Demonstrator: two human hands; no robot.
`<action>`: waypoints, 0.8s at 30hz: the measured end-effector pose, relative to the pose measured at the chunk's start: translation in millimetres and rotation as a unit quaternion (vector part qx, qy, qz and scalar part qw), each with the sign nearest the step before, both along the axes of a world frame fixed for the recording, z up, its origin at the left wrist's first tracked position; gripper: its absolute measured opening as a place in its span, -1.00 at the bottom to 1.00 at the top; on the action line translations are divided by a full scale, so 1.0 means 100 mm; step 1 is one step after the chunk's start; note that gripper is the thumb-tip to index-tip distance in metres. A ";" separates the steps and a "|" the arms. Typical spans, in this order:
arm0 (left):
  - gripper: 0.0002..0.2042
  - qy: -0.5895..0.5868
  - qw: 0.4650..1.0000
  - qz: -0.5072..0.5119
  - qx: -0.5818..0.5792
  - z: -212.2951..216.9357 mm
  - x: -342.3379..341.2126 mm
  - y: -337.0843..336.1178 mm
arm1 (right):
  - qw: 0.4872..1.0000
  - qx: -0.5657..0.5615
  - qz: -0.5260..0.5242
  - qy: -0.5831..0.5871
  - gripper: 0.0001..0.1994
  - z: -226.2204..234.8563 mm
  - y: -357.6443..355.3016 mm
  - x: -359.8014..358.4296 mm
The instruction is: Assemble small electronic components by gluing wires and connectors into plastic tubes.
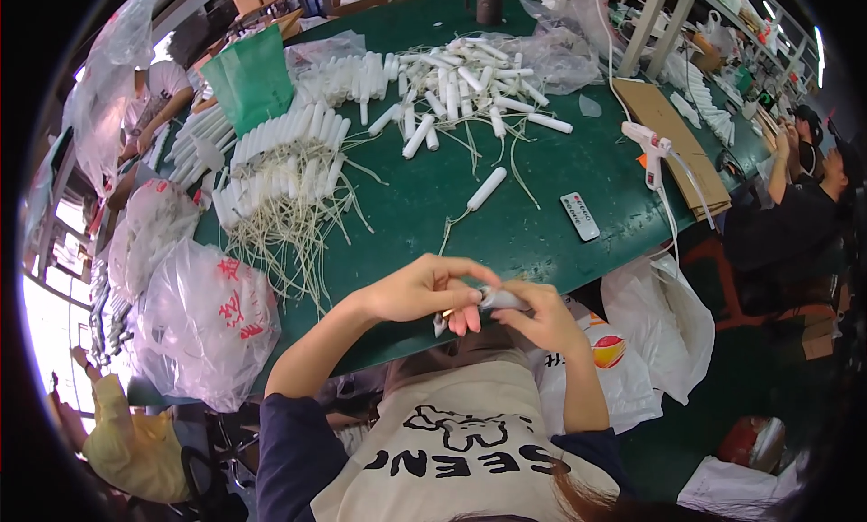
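Right hand [542, 312]: thumb and fingers closed around a grey-white cylinder [504, 299], lying near horizontal between the two hands at the near table edge. Left hand [433, 285]: fingers partly curled, thumb and index right at the cylinder's left end; can't tell if they actually pinch it. Small part [440, 324] just under the left fingers, too small to identify.

Straight ahead of the fingers: one loose white tube [488, 190], tilted, its wire leads trailing back toward the left hand. Ahead and right: slim grey remote control [580, 217], flat on the green tabletop [406, 210]. Further out, same side: white glue gun [648, 147], then a folded cardboard sheet [677, 152] along the table's right side.

Well ahead of the fingers: jumbled pile of white wired tubes [465, 84]. Ahead and left: stacked rows of the same tubes [287, 152], leads hanging toward the person. Green bag [248, 79] behind those.

Left of the fingers, at the table's edge: clear plastic bag [208, 328] with red print. Right of the fingers, below table level: white plastic bag [601, 373].

Co-worker in yellow [135, 441] far lower left.
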State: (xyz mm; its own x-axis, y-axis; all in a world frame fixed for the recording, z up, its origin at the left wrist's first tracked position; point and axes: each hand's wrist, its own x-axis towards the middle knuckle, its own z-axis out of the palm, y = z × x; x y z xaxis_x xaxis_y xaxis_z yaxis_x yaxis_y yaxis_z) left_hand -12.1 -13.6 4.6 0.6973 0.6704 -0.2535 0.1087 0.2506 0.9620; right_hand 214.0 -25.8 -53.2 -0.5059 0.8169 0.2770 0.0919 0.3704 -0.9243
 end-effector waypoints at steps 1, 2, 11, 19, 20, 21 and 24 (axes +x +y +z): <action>-0.74 0.013 0.999 0.025 0.022 0.01 -0.03 0.01 | 1.000 -0.003 0.006 0.000 -0.73 -0.02 -0.02 0.02; -0.73 0.066 0.996 0.051 0.043 0.01 -0.08 0.05 | 0.999 0.008 -0.042 -0.021 -0.75 -0.02 -0.04 0.07; -0.83 0.380 0.789 0.321 0.362 -0.68 -0.53 0.51 | 0.981 0.034 -0.185 -0.057 -0.82 0.04 -0.11 0.11; -0.80 0.227 0.857 0.285 0.366 -0.22 -0.08 0.17 | 0.967 0.101 -0.218 -0.089 -0.77 0.17 -0.21 0.00; -0.74 0.164 0.919 0.250 0.256 -0.22 0.01 0.08 | 0.958 0.138 -0.225 -0.109 -0.75 0.17 -0.23 -0.02; -0.66 0.121 0.954 0.213 0.174 -0.10 0.10 0.01 | 0.959 0.136 -0.221 -0.110 -0.75 0.17 -0.23 -0.03; -0.60 0.024 0.972 0.220 0.076 -0.11 0.28 -0.06 | 0.897 0.344 -0.205 -0.187 -0.61 0.21 -0.27 -0.10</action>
State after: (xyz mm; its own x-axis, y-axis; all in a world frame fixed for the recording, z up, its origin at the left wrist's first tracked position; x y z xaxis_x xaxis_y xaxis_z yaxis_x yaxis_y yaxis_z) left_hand 15.8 -19.7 -6.1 0.3247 0.9333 -0.1534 0.0698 0.1381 0.9880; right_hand 203.9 -52.8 -32.7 -0.3651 0.6558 0.6608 0.6059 0.7062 -0.3662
